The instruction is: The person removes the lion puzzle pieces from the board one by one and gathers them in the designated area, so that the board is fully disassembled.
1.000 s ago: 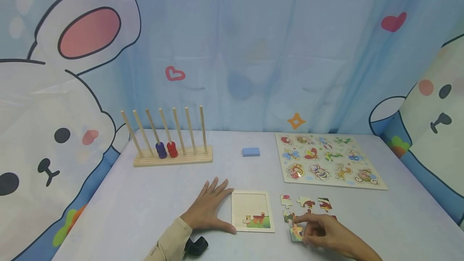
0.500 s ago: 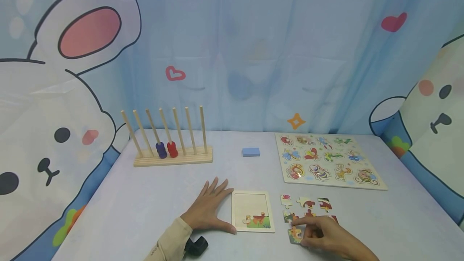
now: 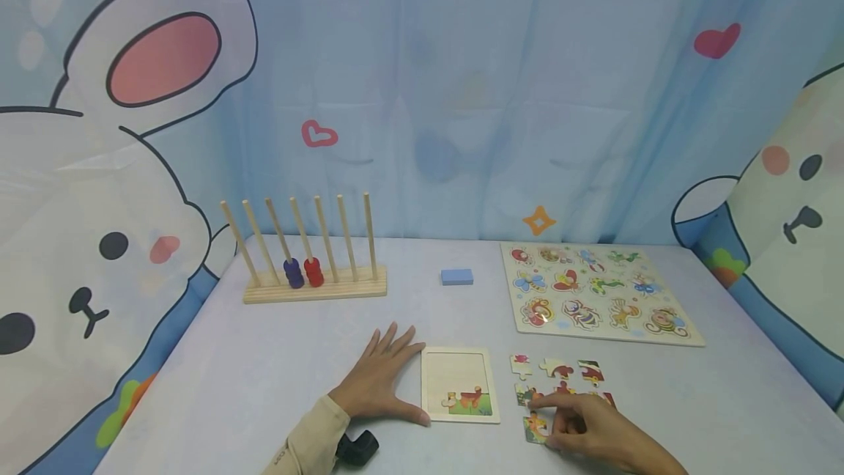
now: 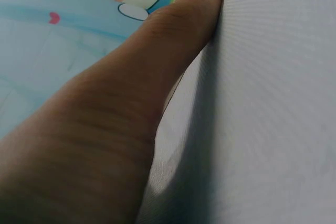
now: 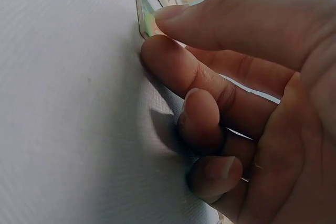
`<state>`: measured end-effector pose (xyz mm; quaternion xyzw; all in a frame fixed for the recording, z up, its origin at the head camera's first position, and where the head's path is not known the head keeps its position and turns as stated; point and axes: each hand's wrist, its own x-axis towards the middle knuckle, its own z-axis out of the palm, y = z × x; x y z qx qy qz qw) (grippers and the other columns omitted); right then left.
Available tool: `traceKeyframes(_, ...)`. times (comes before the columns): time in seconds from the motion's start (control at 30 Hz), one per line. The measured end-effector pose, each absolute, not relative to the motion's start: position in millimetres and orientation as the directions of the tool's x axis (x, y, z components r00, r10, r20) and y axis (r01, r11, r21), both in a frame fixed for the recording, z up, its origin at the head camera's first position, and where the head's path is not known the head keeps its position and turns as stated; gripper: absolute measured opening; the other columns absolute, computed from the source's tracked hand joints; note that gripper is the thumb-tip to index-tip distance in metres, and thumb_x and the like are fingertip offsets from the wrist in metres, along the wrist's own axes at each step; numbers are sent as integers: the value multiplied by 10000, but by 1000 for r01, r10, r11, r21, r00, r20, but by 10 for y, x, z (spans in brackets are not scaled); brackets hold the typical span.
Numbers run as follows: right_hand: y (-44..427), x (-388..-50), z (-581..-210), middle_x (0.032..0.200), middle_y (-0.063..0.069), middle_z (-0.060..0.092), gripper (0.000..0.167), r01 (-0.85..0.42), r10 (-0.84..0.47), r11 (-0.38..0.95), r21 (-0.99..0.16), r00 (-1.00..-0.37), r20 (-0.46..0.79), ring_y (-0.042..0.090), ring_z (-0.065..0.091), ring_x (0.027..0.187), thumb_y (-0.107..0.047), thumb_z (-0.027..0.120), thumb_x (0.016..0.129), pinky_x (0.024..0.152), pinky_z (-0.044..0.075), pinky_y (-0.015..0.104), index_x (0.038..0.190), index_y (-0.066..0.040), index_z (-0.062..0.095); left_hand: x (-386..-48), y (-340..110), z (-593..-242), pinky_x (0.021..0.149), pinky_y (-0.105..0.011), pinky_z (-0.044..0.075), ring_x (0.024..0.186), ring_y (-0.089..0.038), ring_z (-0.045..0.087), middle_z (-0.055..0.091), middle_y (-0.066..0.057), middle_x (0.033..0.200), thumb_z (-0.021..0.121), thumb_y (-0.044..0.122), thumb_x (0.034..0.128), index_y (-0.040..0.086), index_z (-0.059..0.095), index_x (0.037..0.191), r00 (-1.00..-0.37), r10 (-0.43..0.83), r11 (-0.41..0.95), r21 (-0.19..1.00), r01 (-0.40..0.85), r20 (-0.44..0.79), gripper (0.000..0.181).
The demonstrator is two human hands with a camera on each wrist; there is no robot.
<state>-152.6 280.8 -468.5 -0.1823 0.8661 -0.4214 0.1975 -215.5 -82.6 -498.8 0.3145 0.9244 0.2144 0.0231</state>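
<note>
A small wooden puzzle tray lies flat at the table's middle front. Joined dog-picture pieces fill its lower right part. My left hand spreads its fingers along the tray's left side, thumb and index finger touching its edge; the thumb lies straight in the left wrist view. To the right of the tray, my right hand pinches a green-and-orange jigsaw piece at the table surface. Its thumb rests against that piece in the right wrist view, the other fingers curled. Several loose jigsaw pieces lie behind this hand, some partly hidden.
A peg counting frame with blue and red beads stands at the back left. A blue block lies at the back middle. The insect puzzle board lies back right. Near my left wrist sits a black object. A printed curtain hangs behind.
My right hand and the jigsaw piece have shifted slightly left and toward me; the piece has turned a little and now looks flat on the table. The left hand stays still.
</note>
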Motion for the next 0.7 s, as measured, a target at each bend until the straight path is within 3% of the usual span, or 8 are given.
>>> traceKeyframes(0.23, 2792, -1529, -4676, 717, 6, 549, 449, -77, -435, 603, -794, -866, -247, 60, 489, 612, -232, 767, 808, 499, 400, 212, 1192, -32, 645, -2163, -828, -4997, 1180, -563, 64, 1470, -346, 79, 220, -69, 1589, 732, 729, 607, 189, 368, 1481, -800, 592, 708, 410, 575, 98, 1090)
traceKeyframes(0.7, 2811, -1548, -4649, 731, -32, 565, 393, -139, -481, 565, -813, -857, -188, 25, 487, 614, -221, 746, 828, 504, 407, 224, 1156, -29, 648, -2161, -818, -4986, 1191, -532, 36, 1476, -322, 56, 204, -47, 1594, 731, 734, 599, 206, 350, 1491, -809, 583, 725, 404, 558, 73, 1104)
